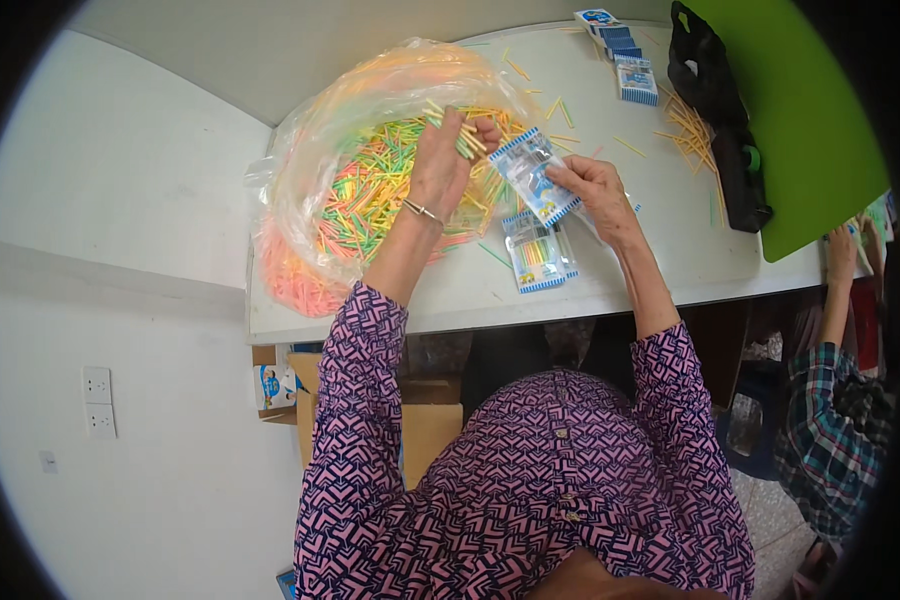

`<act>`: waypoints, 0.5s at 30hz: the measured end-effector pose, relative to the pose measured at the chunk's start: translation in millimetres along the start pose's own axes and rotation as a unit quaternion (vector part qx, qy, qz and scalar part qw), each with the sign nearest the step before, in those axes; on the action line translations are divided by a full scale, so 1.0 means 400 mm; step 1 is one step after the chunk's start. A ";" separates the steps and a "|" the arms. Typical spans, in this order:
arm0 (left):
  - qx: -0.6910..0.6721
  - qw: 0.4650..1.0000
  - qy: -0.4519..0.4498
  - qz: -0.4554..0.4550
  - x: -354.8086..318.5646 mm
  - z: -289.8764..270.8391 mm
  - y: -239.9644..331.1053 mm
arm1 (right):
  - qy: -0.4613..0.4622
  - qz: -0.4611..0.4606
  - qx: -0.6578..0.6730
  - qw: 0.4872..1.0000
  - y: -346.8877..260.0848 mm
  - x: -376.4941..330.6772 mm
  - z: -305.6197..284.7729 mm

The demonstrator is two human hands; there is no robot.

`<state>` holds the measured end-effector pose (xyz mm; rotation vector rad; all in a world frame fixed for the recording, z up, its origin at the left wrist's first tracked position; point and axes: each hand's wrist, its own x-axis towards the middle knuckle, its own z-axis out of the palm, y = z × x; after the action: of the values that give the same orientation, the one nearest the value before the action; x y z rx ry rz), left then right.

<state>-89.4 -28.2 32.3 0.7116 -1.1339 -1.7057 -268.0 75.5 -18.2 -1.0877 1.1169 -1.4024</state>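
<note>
My left hand [444, 160] is closed around a small bunch of thin coloured sticks [467, 140], pale yellow, green and orange. Just below it, a large clear plastic bag [300, 190] lies open, heaped with loose sticks [375, 185] in green, yellow, orange and pink. Between thumb and fingers, my right hand [595, 192] grips a small clear packet with blue-striped ends [532, 178], tilted toward the left hand. A similar packet [538, 252], with coloured sticks showing inside, lies on the table nearer me. Part of another packet shows behind my right hand.
Stacked blue-and-white packets [635, 80] stand at the far side of the white table [470, 300]. Loose sticks [688, 130] lie by a black bag [725, 120] against a green panel [820, 110]. Beyond it works another person in a plaid sleeve [820, 430]. Cardboard boxes [430, 405] sit below the table.
</note>
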 end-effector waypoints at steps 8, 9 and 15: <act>0.127 0.984 -0.084 0.090 -0.058 0.071 0.029 | -0.036 0.041 0.015 0.998 0.015 -0.039 -0.005; 0.154 0.978 -0.095 0.103 -0.063 0.074 0.028 | -0.041 0.042 0.026 0.998 0.016 -0.041 -0.005; 0.221 0.963 -0.092 0.126 -0.091 0.091 0.004 | -0.067 0.037 0.033 0.997 0.024 -0.047 -0.012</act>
<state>-104.8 18.7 47.5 0.6487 -1.6913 -1.3352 -269.3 93.6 -29.6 -1.0664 0.9988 -1.2801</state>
